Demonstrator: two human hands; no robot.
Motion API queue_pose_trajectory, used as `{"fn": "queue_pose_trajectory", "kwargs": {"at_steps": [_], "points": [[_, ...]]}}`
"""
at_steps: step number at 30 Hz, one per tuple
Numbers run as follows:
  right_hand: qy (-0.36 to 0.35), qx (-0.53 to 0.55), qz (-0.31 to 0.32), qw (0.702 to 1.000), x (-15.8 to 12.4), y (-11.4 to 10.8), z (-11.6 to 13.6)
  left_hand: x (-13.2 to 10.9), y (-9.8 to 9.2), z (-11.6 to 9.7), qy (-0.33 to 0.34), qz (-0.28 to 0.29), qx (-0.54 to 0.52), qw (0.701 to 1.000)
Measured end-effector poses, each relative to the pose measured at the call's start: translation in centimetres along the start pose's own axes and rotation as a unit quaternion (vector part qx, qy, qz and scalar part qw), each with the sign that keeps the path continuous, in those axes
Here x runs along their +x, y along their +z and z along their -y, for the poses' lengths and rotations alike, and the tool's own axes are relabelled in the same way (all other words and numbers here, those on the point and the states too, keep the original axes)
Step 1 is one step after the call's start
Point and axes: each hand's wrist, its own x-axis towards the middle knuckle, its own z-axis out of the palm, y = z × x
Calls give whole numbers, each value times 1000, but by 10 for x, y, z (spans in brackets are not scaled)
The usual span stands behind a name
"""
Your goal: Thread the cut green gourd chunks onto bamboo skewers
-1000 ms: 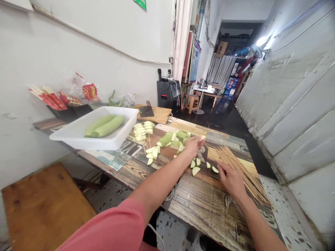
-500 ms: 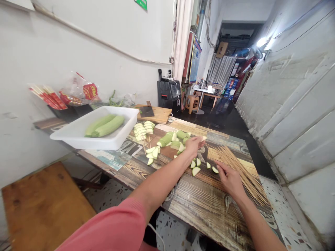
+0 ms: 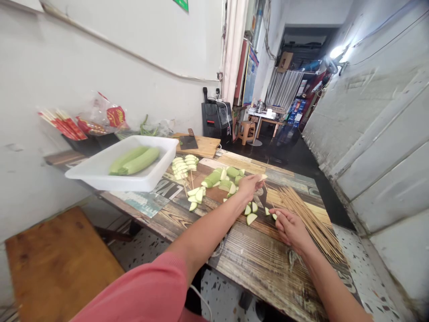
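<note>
My left hand (image 3: 250, 185) is closed on a pale zucchini slice (image 3: 263, 177) above the table. Between the fingers of my right hand (image 3: 288, 226) is a thin bamboo skewer (image 3: 270, 200), tilted up toward that slice; its tip appears to meet it. Cut zucchini pieces (image 3: 231, 179) are heaped left of my left hand. Several loose half-round slices (image 3: 251, 218) lie below it, some near my right fingers. Skewered zucchini slices (image 3: 184, 166) rest farther left. A bundle of bamboo skewers (image 3: 310, 221) lies right of my right hand.
A white plastic tub (image 3: 157, 172) with whole zucchini (image 3: 140, 161) stands at the table's left. Behind it is a cutting board (image 3: 209, 146) with a cleaver (image 3: 188, 142). Packaged chopsticks (image 3: 65, 125) are by the wall. A wooden stool (image 3: 63, 264) stands at lower left.
My right hand has moved slightly up and left, bringing the skewer toward the slice in my left hand. My left hand has stayed nearly still.
</note>
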Motion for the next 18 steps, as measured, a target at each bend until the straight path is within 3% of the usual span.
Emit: {"fn": "queue_pose_trajectory", "kwargs": {"at_steps": [6,11,18], "points": [[21,50,26,998,0,-1,1,-1,1,-1,-13,2,-5,1000],[-64,-90,-54,992,4,-2,-7,-1,0,-1,-19,13,-2,1000],[-190,-262,-145,935,8,-9,-11,1,-1,1,-37,32,0,999]]}}
